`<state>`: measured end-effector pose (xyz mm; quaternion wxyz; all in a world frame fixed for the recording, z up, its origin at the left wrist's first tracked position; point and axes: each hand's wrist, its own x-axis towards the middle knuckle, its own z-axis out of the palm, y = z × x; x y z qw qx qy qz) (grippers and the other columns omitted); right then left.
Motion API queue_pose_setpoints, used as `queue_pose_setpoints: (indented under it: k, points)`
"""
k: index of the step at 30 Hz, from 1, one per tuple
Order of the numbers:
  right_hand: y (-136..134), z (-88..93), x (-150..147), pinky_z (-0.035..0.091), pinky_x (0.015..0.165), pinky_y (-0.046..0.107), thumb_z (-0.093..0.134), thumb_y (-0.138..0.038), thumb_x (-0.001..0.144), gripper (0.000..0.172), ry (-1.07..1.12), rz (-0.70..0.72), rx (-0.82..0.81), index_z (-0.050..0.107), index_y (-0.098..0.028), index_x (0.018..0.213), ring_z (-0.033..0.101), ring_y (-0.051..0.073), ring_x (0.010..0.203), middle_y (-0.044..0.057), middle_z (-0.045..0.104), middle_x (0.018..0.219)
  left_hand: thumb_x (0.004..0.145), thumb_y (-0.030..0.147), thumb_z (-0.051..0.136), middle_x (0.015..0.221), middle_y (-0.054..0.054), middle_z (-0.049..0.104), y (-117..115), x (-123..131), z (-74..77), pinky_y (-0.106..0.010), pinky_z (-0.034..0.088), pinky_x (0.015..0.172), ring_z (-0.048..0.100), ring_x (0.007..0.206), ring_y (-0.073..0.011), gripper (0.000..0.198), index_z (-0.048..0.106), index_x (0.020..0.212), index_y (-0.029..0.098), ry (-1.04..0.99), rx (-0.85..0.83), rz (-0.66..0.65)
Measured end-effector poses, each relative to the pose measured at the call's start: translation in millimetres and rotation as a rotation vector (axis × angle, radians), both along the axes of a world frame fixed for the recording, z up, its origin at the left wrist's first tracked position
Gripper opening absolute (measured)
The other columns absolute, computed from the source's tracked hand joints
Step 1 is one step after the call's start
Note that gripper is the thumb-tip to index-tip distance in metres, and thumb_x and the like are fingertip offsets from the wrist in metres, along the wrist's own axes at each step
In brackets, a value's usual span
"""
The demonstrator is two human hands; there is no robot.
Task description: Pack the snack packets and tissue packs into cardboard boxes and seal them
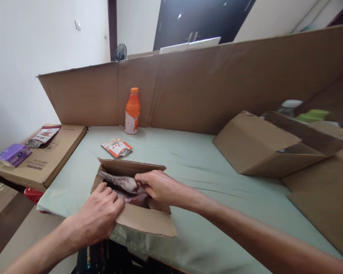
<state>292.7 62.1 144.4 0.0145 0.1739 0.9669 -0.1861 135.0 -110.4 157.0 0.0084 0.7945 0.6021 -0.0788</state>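
A small open cardboard box stands near the table's front edge with its flaps spread. Inside it, a pouch with "Meal" printed on it leans at a slant, and my right hand pinches its right end. Below that pouch shows part of another pinkish package, mostly hidden in the box. My left hand is closed over the box's left front corner, its fingertips curled inward beside the pouch. Behind the box, an orange and white pouch lies flat, and an orange bottle stands upright.
On the left, a flat carton bears a purple pack and a red and white pouch. A larger open box sits at the right. A tall cardboard panel walls off the table's back.
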Motion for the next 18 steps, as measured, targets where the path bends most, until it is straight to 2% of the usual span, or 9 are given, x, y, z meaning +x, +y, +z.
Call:
queue_pose_setpoints:
  k: [3,5,7,9,10,11,14,16,18]
  points:
    - [6.8,-12.1,-6.4,0.034,0.056,0.027,0.057,-0.002,0.072,0.018,-0.158,0.032,0.021,0.069,-0.016,0.069,0.065,0.02,0.066,0.01,0.075,0.075,0.078,0.012,0.06,0.102,-0.012,0.068,-3.2,-0.7,2.1,-0.046,0.051,0.097,0.063,0.097,-0.0301,0.024,0.061,0.101,0.016,-0.024,-0.02,0.025]
    - [9.4,-13.3,-5.7,0.038,0.057,0.027,0.058,-0.004,0.074,0.019,-0.191,0.052,0.016,0.072,-0.016,0.069,0.067,0.022,0.067,0.011,0.076,0.074,0.076,0.011,0.06,0.118,-0.015,0.067,-3.9,-2.5,3.1,-0.047,0.05,0.099,0.062,0.108,-0.0315,0.029,0.061,0.105,0.016,-0.067,-0.022,0.033]
    - [10.3,-7.0,0.1,0.047,0.067,0.028,0.058,-0.006,0.076,0.026,-0.188,0.112,-0.017,0.079,-0.017,0.087,0.072,0.024,0.08,0.01,0.08,0.089,0.073,0.012,0.064,0.147,-0.021,0.053,-2.5,-5.2,4.2,-0.051,0.045,0.109,0.054,0.129,-0.0365,0.034,0.061,0.106,0.014,-0.103,-0.016,0.027]
    - [11.7,7.4,11.3,0.053,0.087,0.032,0.061,-0.01,0.078,0.044,-0.104,0.2,-0.078,0.077,-0.019,0.117,0.072,0.025,0.105,0.011,0.078,0.117,0.071,0.016,0.069,0.161,-0.026,0.036,0.9,-7.5,6.4,-0.055,0.037,0.117,0.042,0.143,-0.0413,0.037,0.06,0.107,0.013,-0.115,-0.03,0.003]
    - [13.5,16.8,17.9,0.052,0.096,0.035,0.063,-0.014,0.079,0.052,-0.029,0.231,-0.115,0.071,-0.02,0.13,0.069,0.026,0.116,0.012,0.074,0.129,0.072,0.018,0.07,0.16,-0.026,0.038,3.1,-8.1,8.3,-0.056,0.036,0.118,0.042,0.144,-0.0415,0.037,0.06,0.107,0.012,-0.115,-0.05,-0.012]
    - [17.1,26.7,24.0,0.051,0.101,0.037,0.064,-0.018,0.082,0.055,0.061,0.242,-0.154,0.067,-0.021,0.137,0.066,0.026,0.121,0.012,0.071,0.134,0.074,0.02,0.07,0.153,-0.025,0.047,5.5,-8.3,10.5,-0.056,0.037,0.117,0.047,0.139,-0.0399,0.035,0.06,0.106,0.013,-0.114,-0.078,-0.022]
    - [42.9,47.7,28.8,0.055,0.096,0.036,0.061,-0.033,0.093,0.038,0.343,0.119,-0.208,0.071,-0.024,0.128,0.071,0.023,0.109,0.007,0.077,0.12,0.077,0.023,0.069,0.12,-0.016,0.067,11.7,-7.5,17.2,-0.052,0.045,0.108,0.061,0.113,-0.0326,0.029,0.06,0.104,0.015,-0.109,-0.164,-0.028]
    - [73.8,43.6,13.3,0.056,0.087,0.034,0.057,-0.038,0.097,0.03,0.477,-0.037,-0.166,0.075,-0.024,0.115,0.072,0.021,0.096,0.005,0.079,0.108,0.077,0.024,0.07,0.109,-0.012,0.067,13.8,-7.7,17.6,-0.051,0.047,0.105,0.062,0.103,-0.03,0.027,0.06,0.101,0.016,-0.114,-0.2,-0.029]
    - [110.4,22.2,-16.1,0.056,0.08,0.033,0.055,-0.038,0.097,0.027,0.522,-0.148,-0.105,0.075,-0.021,0.106,0.071,0.021,0.091,0.006,0.078,0.103,0.078,0.027,0.072,0.11,-0.011,0.067,14.0,-9.7,10.9,-0.052,0.045,0.106,0.061,0.1,-0.029,0.029,0.059,0.102,0.016,-0.123,-0.191,-0.043]
